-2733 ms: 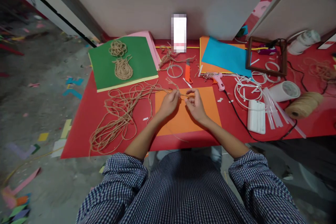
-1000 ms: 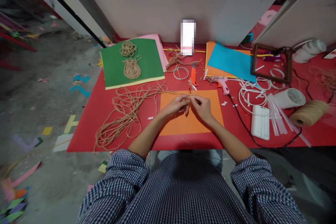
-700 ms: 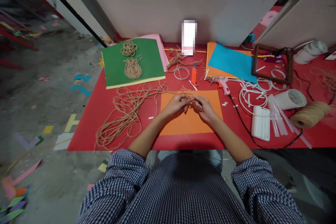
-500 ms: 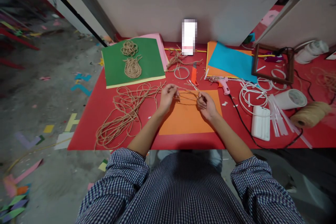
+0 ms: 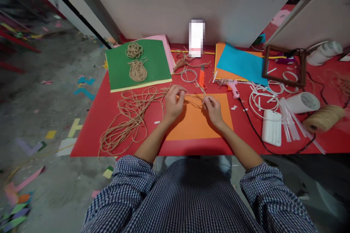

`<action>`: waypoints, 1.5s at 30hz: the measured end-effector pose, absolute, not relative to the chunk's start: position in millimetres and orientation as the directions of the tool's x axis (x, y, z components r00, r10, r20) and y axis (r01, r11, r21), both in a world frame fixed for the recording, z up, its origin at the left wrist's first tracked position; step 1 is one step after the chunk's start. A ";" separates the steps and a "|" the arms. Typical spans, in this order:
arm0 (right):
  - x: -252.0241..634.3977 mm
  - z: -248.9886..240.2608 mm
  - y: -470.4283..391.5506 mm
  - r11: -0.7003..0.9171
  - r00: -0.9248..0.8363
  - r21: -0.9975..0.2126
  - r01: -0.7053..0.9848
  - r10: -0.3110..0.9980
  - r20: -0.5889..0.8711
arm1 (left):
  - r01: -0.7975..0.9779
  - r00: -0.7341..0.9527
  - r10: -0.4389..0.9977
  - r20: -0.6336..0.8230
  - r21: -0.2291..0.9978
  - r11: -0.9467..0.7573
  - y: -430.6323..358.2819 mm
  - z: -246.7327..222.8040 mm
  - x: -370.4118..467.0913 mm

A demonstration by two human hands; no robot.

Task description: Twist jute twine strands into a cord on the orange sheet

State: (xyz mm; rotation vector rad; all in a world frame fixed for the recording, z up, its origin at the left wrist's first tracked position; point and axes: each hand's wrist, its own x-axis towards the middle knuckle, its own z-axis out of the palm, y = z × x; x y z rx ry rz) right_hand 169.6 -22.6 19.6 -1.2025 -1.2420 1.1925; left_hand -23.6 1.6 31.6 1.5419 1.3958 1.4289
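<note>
Brown twine [image 5: 193,96] stretches between my hands above an orange sheet [image 5: 201,125]. My right hand [image 5: 213,110] pinches it near the sheet's upper right. At the sheet's upper left, my left hand [image 5: 175,102] has its fingers apart and slightly curved, with the twine passing beside them. A loose heap of twine [image 5: 131,116] lies left of my left hand. Farther back on a green sheet [image 5: 155,58] rest a coiled twine piece [image 5: 138,71] and a looped twine piece [image 5: 134,50].
The red table [image 5: 90,131] also holds a pink glue gun [image 5: 233,88], an orange cutter [image 5: 202,78], a clear ring [image 5: 189,75], a white power strip [image 5: 271,128], a twine spool [image 5: 324,118] and a wooden frame [image 5: 303,67]. A bright phone [image 5: 197,38] stands at the back.
My left hand has opened its fingers and turned a little. My right hand has shifted slightly left, and the twine between them hangs differently.
</note>
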 end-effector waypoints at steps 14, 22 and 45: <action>174.8 15.7 -24.5 0.315 -0.252 -0.759 0.570 0.946 0.203 | 0.576 0.425 0.893 0.148 0.717 -0.393 -5.4 22.3 -12.3; 175.0 11.5 -20.9 0.320 -0.292 -0.723 0.613 0.941 0.170 | 0.563 0.387 0.909 0.155 0.742 -0.366 -3.5 19.7 -12.3; 176.6 17.4 -18.2 0.297 -0.275 -0.758 0.581 0.948 0.161 | 0.667 0.280 0.910 0.306 0.619 -0.414 -8.7 23.3 -8.0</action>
